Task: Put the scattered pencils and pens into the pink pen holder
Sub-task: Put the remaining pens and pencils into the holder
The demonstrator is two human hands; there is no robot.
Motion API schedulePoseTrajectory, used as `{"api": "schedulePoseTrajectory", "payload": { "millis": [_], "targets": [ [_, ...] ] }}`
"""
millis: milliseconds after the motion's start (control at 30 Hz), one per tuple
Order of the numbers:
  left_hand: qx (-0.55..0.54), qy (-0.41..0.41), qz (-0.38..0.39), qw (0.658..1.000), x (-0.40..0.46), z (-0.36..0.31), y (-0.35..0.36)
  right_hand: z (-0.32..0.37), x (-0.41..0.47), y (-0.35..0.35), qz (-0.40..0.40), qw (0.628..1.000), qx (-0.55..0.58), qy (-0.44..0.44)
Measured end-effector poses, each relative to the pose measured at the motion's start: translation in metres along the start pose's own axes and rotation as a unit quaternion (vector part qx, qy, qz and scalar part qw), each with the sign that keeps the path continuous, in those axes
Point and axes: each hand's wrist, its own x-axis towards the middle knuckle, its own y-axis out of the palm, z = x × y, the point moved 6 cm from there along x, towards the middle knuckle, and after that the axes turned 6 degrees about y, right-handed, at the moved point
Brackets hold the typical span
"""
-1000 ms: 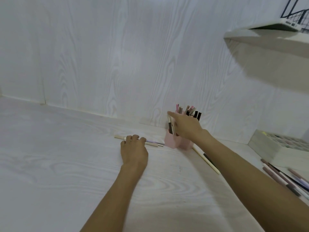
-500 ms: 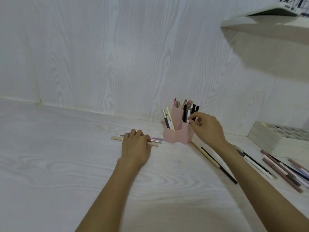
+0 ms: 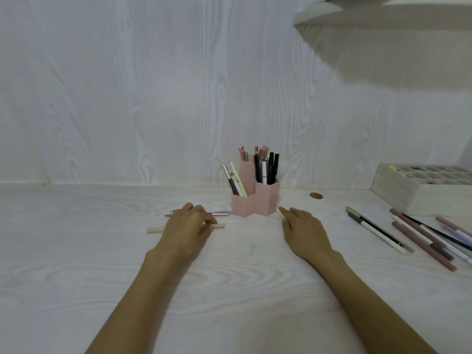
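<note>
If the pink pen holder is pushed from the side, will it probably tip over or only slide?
The pink pen holder probably slides: its joined compartments form a broad base on the desk. It looks light, so a nudge may shift it. The tall pens stand high, so a push near the top might tip it.

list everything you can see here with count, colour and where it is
pink pen holder: one, pink, three joined hexagonal tubes, back of the desk by the wall
pens in the holder: many, black, white, pink, standing upright
beige pencil: one, lying under the left hand
thin pens: about two, silvery-purple, behind the left hand
cream pencil: one, at the right hand's fingertips
scattered pens: several, mauve, white, dark, on the desk's right
compartment box: one, pale, far right
shelf: one, white, top right
left hand: over the beige pencil
right hand: touching the cream pencil
</note>
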Motion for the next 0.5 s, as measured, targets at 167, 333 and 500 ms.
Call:
{"api": "schedulePoseTrajectory", "payload": {
  "millis": [167, 333, 500],
  "targets": [
    [0.036, -0.002, 0.004, 0.999, 0.000, -0.006, -0.011, -0.005, 0.002, 0.000, -0.003, 1.000, 0.012, 0.000],
    [-0.041, -0.020, -0.116, 0.992, 0.032, -0.015, -0.065, -0.005, 0.005, -0.001, -0.006, 1.000, 0.025, 0.003],
    [-0.223, -0.007, -0.361, 0.906, 0.092, -0.051, -0.146, -0.006, 0.003, 0.000, -0.012, 0.999, 0.033, 0.004]
  ]
}}
